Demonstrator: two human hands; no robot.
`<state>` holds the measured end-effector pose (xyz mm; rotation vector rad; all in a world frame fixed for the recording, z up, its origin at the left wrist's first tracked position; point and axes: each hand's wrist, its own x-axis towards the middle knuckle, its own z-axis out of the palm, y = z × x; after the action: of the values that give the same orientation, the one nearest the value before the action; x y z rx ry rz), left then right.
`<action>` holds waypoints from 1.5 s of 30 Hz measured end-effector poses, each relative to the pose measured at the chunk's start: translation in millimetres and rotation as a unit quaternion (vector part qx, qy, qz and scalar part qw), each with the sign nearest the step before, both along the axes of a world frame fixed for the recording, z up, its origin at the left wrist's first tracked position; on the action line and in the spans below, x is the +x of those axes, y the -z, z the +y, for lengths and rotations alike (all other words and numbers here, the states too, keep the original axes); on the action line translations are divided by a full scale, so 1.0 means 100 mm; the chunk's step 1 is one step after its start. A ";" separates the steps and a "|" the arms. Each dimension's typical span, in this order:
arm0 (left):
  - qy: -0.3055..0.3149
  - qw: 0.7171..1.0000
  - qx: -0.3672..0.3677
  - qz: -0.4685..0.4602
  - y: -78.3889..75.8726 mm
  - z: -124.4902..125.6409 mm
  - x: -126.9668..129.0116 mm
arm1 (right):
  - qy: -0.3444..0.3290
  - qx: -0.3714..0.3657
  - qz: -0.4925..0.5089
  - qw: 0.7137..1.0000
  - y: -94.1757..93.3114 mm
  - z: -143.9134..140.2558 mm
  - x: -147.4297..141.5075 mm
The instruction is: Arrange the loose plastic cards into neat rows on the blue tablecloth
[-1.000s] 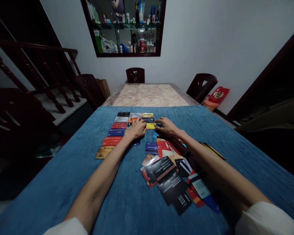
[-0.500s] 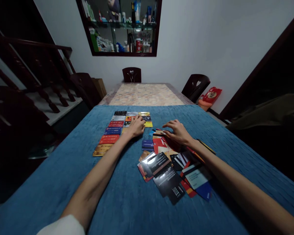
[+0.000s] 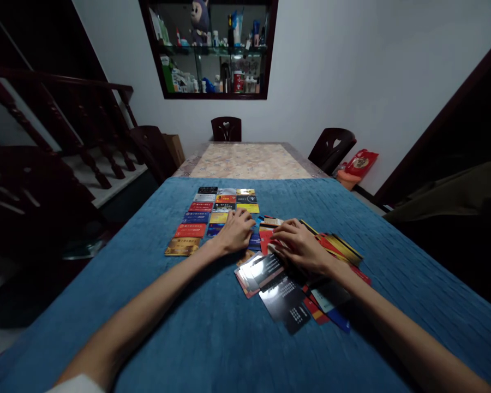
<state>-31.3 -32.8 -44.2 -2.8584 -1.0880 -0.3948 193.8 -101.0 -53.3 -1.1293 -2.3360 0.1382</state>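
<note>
Worktop (image 3: pixel 213 338): covered near end by blue ribbed cloth (image 3: pixel 106 305); far end bare, pale patterned top (image 3: pixel 249 161).
Chairs: one at far end (image 3: pixel 226 129), one at far right (image 3: pixel 332 148), one at far left (image 3: pixel 149 147); all dark wood.
Wall cabinet (image 3: pixel 213 49): dark frame, glass shelves, bottles, jars and a plush figure (image 3: pixel 199 16).
Staircase (image 3: pixel 57 131): dark railing, left.
Cardboard box (image 3: pixel 175 148): beside left chair.
Red bag (image 3: pixel 362 162): on floor by the wall, right.
</note>
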 end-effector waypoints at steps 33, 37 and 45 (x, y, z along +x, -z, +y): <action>0.134 0.982 0.004 -0.130 0.32 -1.00 -0.36 | -0.066 0.019 -0.064 0.996 0.14 -0.27 -0.06; 0.121 0.981 -0.016 -0.148 0.33 -0.99 -0.36 | -0.070 0.024 -0.065 0.995 0.17 -0.26 -0.06; 0.088 0.983 -0.044 -0.156 0.34 -0.97 -0.34 | -0.080 0.039 -0.075 0.993 0.20 -0.24 -0.02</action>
<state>-65.1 -130.1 -78.3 -3.0542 -0.9091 -0.8522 191.9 -125.0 -72.9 -0.9432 -2.5409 0.0201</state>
